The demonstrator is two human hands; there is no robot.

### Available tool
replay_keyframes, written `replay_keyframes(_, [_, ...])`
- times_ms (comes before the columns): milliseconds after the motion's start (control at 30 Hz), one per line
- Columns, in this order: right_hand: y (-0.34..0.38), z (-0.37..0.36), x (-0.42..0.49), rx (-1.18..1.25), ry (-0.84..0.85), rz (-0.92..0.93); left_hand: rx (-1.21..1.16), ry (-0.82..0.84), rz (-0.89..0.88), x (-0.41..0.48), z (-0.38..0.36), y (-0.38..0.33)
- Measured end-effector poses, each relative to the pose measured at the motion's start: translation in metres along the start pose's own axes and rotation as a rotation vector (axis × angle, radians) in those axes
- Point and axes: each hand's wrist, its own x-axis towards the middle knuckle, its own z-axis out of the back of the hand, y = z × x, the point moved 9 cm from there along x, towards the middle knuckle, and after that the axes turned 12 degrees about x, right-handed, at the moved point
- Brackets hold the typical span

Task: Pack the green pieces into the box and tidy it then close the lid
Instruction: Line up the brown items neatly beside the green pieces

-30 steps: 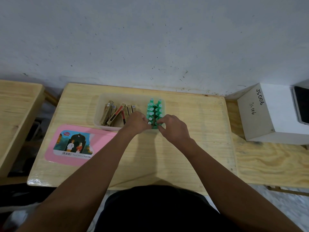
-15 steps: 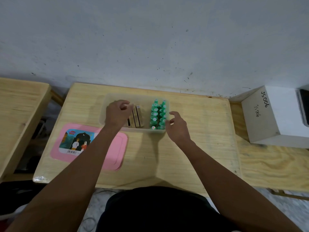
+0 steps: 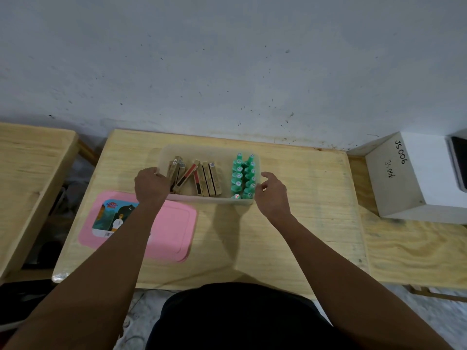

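A clear plastic box (image 3: 209, 199) sits toward the back of a pale wooden desk (image 3: 303, 223), close to a scuffed white wall (image 3: 227, 59). The green pieces (image 3: 243, 176) stand upright inside the box at its right end, packed in two neat rows that run from the near wall to the far wall. The rest of the box holds a loose group of gold and brown sticks (image 3: 199, 176), some leaning to one side and others lying straighter beside the green rows. The left hand (image 3: 151, 186) rests at the box's left end, its fingers curled over the rim and touching the outermost sticks; whether it grips the rim or a stick cannot be told. The right hand (image 3: 271, 192) is at the box's right end, fingers spread apart and empty, the fingertips just beside the outer wall near the green rows. The pink lid (image 3: 171, 231) lies flat on the desk in front of the box and to its left, partly covered by the left forearm, with a picture label (image 3: 111, 215) on its left half. A white carton (image 3: 414, 175) with handwritten marks stands on a second wooden surface to the right, well apart from the box. Another wooden desk edge (image 3: 30, 178) shows at the far left.
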Motion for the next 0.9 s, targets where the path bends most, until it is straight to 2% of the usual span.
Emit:
replay_keyframes(500, [-0.017,0.032,0.004,-0.06,-0.186,-0.061,-0.015,0.165,-0.141,-0.014,-0.015,-0.026])
replay_keyframes(600, [-0.015,0.04,0.001,-0.19,-0.248,-0.091,-0.04,0.211,-0.162,-0.014,-0.021,-0.026])
replay_keyframes(667, [-0.005,0.041,-0.003,-0.33,-0.292,-0.05,-0.051,0.238,-0.185,-0.014,-0.022,-0.027])
replay_keyframes(767, [0.023,0.03,-0.008,-0.456,-0.33,0.107,-0.05,0.269,-0.216,-0.013,-0.022,-0.028])
replay_keyframes(833, [0.046,0.008,-0.009,-0.473,-0.252,0.226,-0.068,0.299,-0.219,-0.013,-0.022,-0.029])
replay_keyframes(900, [0.065,-0.028,-0.011,-0.442,-0.077,0.326,-0.097,0.332,-0.222,-0.011,-0.023,-0.028])
